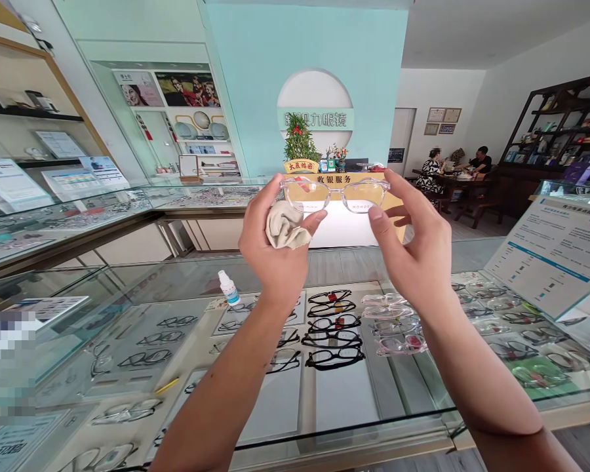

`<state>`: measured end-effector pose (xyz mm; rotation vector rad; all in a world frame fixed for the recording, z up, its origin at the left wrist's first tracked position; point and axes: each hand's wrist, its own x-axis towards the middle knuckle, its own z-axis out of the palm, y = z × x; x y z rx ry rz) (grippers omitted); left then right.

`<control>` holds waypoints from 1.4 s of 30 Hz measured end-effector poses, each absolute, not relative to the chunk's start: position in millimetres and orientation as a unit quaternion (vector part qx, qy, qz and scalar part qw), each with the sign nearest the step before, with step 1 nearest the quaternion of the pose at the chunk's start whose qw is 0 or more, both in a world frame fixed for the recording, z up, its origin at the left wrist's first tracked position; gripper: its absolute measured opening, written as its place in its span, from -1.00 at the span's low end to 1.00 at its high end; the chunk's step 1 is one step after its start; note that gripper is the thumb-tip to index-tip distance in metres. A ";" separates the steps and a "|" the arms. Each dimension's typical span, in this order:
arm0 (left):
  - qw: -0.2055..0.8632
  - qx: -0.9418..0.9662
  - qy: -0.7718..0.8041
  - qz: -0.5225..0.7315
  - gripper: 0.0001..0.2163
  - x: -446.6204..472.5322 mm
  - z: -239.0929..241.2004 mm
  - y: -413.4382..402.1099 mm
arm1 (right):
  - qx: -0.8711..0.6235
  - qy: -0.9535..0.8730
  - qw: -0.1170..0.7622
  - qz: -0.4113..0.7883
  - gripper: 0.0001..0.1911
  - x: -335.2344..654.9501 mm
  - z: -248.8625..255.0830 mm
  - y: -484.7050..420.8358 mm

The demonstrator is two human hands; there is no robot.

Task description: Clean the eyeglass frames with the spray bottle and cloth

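A pair of clear-framed eyeglasses (336, 195) is held up level in front of me, between both hands. My left hand (278, 246) grips its left end with thumb and fingers, and a crumpled beige cloth (286, 226) is tucked in the same palm. At the other end, my right hand (415, 236) pinches the frame, its thumb at the lower edge of the right lens. Faint lettering shows on both lenses. Below the hands, a small white spray bottle (229, 288) with a blue label stands upright on the glass counter (255, 446).
Rows of black-framed eyeglasses (333, 337) and pinkish clear ones (398, 328) lie inside the glass case. A printed sign board (553, 252) stands at the right. Beyond is a cashier desk with a potted plant (301, 141). Two people sit at a table at the back right.
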<state>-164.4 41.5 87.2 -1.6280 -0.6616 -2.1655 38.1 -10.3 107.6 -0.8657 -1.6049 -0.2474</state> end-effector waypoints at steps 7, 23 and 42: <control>0.225 -0.554 -0.208 -0.774 -0.40 -162.0 85.0 51.1 | -0.327 -0.663 0.669 -0.078 -0.53 42.3 106.8 3.5; 0.189 -0.572 -0.231 -0.764 -0.37 -160.1 86.0 50.1 | -0.328 -0.662 0.671 -0.063 -0.57 44.4 108.6 5.9; 0.104 -0.594 -0.245 -0.759 -0.39 -159.3 82.0 50.1 | -0.225 -0.652 0.713 0.126 -0.68 44.6 112.8 2.6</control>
